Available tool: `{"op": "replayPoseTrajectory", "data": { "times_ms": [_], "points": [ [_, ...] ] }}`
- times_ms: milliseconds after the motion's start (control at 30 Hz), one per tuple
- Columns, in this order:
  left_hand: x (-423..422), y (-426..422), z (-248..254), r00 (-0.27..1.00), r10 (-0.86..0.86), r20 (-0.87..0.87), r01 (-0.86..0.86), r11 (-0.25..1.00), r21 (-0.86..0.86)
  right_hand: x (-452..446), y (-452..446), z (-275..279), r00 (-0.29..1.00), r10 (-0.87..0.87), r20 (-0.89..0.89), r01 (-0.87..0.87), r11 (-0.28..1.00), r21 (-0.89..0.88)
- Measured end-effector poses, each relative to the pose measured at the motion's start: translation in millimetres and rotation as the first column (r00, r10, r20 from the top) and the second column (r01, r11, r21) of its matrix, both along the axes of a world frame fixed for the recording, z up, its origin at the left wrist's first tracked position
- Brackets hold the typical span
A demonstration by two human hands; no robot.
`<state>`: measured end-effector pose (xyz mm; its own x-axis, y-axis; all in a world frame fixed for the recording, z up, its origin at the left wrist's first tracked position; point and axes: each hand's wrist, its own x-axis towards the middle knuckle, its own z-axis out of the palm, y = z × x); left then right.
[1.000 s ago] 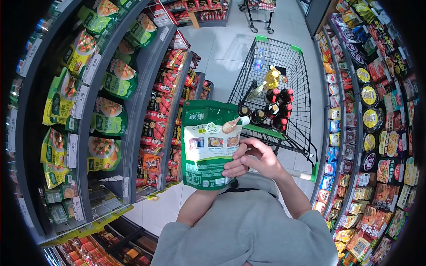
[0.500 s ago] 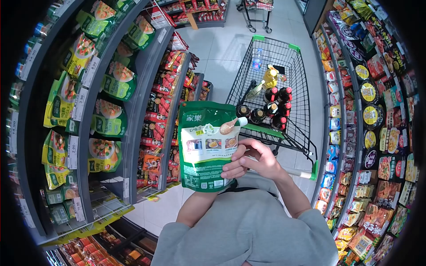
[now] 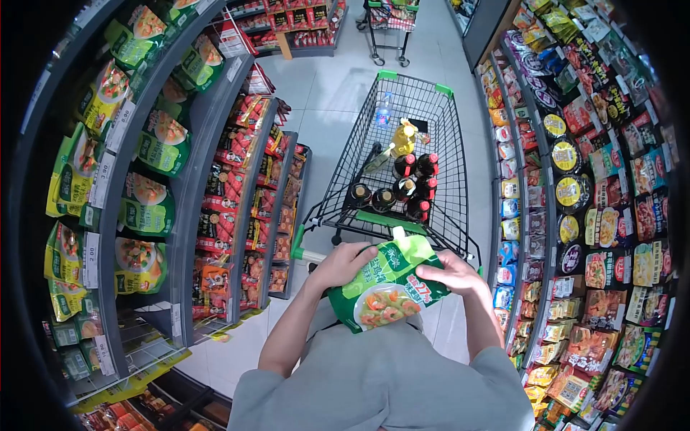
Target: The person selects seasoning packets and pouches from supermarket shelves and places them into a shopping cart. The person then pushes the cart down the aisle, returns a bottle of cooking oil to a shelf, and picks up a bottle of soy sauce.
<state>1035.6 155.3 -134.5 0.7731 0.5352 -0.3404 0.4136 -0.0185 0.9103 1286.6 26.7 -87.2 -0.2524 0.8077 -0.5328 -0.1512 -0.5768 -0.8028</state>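
A green seasoning pouch with a white spout cap is held in front of my chest, tilted, its front with a picture of a food bowl facing up. My left hand grips its upper left side, thumb on top. On the right edge my right hand pinches the pouch, thumb over the front. Fingers beneath the pouch are hidden on both sides. Just beyond the hands stands a black wire shopping cart with green corners, holding several dark bottles with red or dark caps.
In the cart also lie a yellow bottle and a clear water bottle. Shelves of green pouches line the left; packaged foods fill the right shelves. Another cart stands farther up the aisle.
The pouch has turned from its back to its front and moved right and down. My left hand, hidden behind it before, now shows. The view has shifted, with the cart appearing farther left.
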Motion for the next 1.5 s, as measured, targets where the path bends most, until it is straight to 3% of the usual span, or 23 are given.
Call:
{"op": "replayPoseTrajectory", "data": {
  "times_ms": [67, 167, 300, 367, 400, 433, 500, 533, 600, 667, 700, 733, 800, 867, 900, 1000, 1100, 1167, 1233, 1300, 1367, 1467, 1500],
  "points": [
    [7, 4, 5, 1.000, 0.012, 0.024, -0.013, 0.998, 0.058, 2, 4, 7, 1.000, 0.003, 0.016, -0.003, 1.000, -0.001],
    [3, 9, -41, 0.935, 0.285, 0.211, -0.304, 0.950, 0.065, 10, 22, 33, 0.998, 0.006, 0.058, -0.011, 0.996, 0.088],
    [-18, 11, -69, 0.876, 0.481, -0.035, -0.432, 0.814, 0.387, 12, 76, 40, 0.948, -0.164, 0.272, 0.103, 0.969, 0.225],
    [-19, 2, -73, 0.880, 0.423, -0.214, -0.243, 0.790, 0.562, 22, 120, 21, 0.907, -0.141, 0.397, 0.043, 0.968, 0.245],
    [-18, -1, -75, 0.861, 0.405, -0.308, -0.137, 0.768, 0.626, 26, 144, 2, 0.887, -0.184, 0.424, 0.081, 0.965, 0.249],
    [-14, -5, -78, 0.850, 0.436, -0.296, -0.140, 0.729, 0.670, 32, 170, -10, 0.845, -0.153, 0.512, 0.035, 0.972, 0.233],
    [-9, -3, -76, 0.818, 0.505, -0.277, -0.237, 0.733, 0.638, 49, 220, -63, 0.802, -0.216, 0.556, 0.079, 0.962, 0.260],
    [-7, -2, -76, 0.798, 0.538, -0.269, -0.283, 0.731, 0.621, 67, 247, -111, 0.705, -0.228, 0.672, 0.060, 0.963, 0.264],
    [-8, -2, -79, 0.796, 0.550, -0.253, -0.291, 0.714, 0.636, 71, 291, -142, 0.653, -0.246, 0.717, 0.064, 0.961, 0.271],
    [-9, -2, -83, 0.794, 0.571, -0.207, -0.302, 0.667, 0.681, 78, 332, -186, 0.544, -0.327, 0.772, 0.019, 0.925, 0.379],
    [-9, -2, -82, 0.789, 0.578, -0.208, -0.318, 0.675, 0.666, 67, 343, -182, 0.456, -0.357, 0.815, 0.032, 0.922, 0.386],
    [-8, -1, -81, 0.785, 0.577, -0.225, -0.306, 0.677, 0.669, 62, 357, -189, 0.441, -0.354, 0.825, 0.018, 0.922, 0.387],
    [-8, 1, -80, 0.769, 0.581, -0.267, -0.280, 0.682, 0.676, 81, 402, -280, 0.398, -0.340, 0.852, -0.053, 0.919, 0.391],
    [-10, 1, -82, 0.772, 0.580, -0.259, -0.288, 0.683, 0.671, 71, 410, -290, 0.366, -0.314, 0.876, -0.133, 0.914, 0.383],
    [-9, 2, -82, 0.774, 0.583, -0.248, -0.297, 0.679, 0.671, 67, 415, -300, 0.395, -0.292, 0.871, -0.093, 0.930, 0.355],
    [-10, 1, -88, 0.774, 0.589, -0.233, -0.303, 0.668, 0.680, 75, 433, -410, 0.696, -0.245, 0.675, 0.056, 0.956, 0.289],
    [-10, 3, -85, 0.771, 0.597, -0.221, -0.323, 0.666, 0.673, 30, 393, -375, 0.817, -0.224, 0.531, 0.156, 0.973, 0.170],
    [-11, 3, -89, 0.776, 0.593, -0.215, -0.318, 0.663, 0.678, 6, 356, -356, 0.888, -0.302, 0.348, 0.255, 0.951, 0.176],
    [-14, 3, -90, 0.775, 0.595, -0.215, -0.316, 0.658, 0.683, -12, 317, -343, 0.905, -0.292, 0.310, 0.250, 0.953, 0.169],
    [-16, 5, -86, 0.780, 0.589, -0.211, -0.311, 0.658, 0.686, -23, 273, -326, 0.886, -0.276, 0.373, 0.154, 0.933, 0.326],
    [-18, 6, -84, 0.776, 0.591, -0.220, -0.307, 0.659, 0.687, -46, 230, -262, 0.922, -0.274, 0.273, 0.213, 0.949, 0.232],
    [-19, 8, -86, 0.783, 0.579, -0.227, -0.305, 0.676, 0.671, -56, 179, -225, 0.890, -0.259, 0.374, 0.119, 0.927, 0.357],
    [-20, 10, -85, 0.784, 0.580, -0.221, -0.308, 0.673, 0.672, -63, 165, -201, 0.895, -0.241, 0.374, 0.120, 0.940, 0.319]
  ]
}}
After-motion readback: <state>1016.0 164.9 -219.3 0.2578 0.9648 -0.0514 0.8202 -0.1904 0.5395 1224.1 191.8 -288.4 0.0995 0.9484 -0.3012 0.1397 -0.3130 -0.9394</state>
